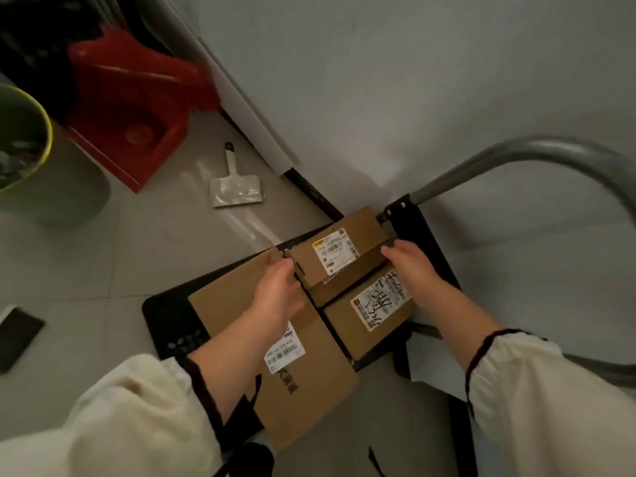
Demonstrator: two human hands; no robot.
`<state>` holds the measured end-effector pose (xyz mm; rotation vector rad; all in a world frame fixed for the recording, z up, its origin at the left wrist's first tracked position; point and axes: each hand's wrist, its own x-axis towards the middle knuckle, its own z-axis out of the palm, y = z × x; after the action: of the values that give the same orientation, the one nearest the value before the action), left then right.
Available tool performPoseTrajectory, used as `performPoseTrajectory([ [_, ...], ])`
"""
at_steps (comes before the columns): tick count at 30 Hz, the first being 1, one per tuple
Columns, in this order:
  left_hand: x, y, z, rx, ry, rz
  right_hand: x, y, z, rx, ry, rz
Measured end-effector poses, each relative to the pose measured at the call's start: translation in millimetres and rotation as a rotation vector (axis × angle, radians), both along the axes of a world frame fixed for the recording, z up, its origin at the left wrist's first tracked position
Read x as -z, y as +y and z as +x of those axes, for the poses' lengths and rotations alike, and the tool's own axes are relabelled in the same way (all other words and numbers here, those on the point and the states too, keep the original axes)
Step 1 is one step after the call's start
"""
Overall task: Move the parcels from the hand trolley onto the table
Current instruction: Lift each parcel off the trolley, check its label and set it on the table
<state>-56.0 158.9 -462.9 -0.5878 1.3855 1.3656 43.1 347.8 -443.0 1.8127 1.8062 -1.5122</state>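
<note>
Reaching down with left hand (278, 294) and right hand (413, 266), fingers of both straight and spread, curled round nothing; too blurred to tell touching from just short. Bracketing the small brown cardboard parcel with a white printed label (339, 256) from opposite ends, probably to lift it level off the stack. Under it, toward the right edge of the hand trolley's black platform deck (165, 315), a squarer brown cardboard parcel with a hand-marked label (375, 308); toward the left edge, a large flat brown cardboard parcel (223, 304). Above the deck, a curved grey metal tube handle (516, 156). Around: pale floor tiles (137, 253), grey-white wall (413, 80), red plastic tub (130, 108), green bucket (24, 139), small white dustpan (234, 187). No table in view.
</note>
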Motion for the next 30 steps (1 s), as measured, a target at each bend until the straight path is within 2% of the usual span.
performPoseTrajectory([
  [5,57,14,-1,-0.065,-0.077,0.046,69,21,-16,0.004,0.008,0.027],
  [9,76,17,0,-0.099,-0.114,0.059,99,30,-30,0.050,0.012,0.065],
  [15,64,5,-2,-0.010,-0.077,0.019,85,20,-30,-0.060,0.012,0.163],
  [22,-24,-31,-20,0.066,0.041,-0.019,-42,-24,-29,-0.156,0.109,0.186],
  [25,-99,-51,-32,0.065,0.135,0.013,-119,-42,-30,-0.210,0.149,0.268],
  [30,-251,-89,-68,0.068,0.421,0.106,-267,-82,-34,-0.241,0.276,0.373],
])
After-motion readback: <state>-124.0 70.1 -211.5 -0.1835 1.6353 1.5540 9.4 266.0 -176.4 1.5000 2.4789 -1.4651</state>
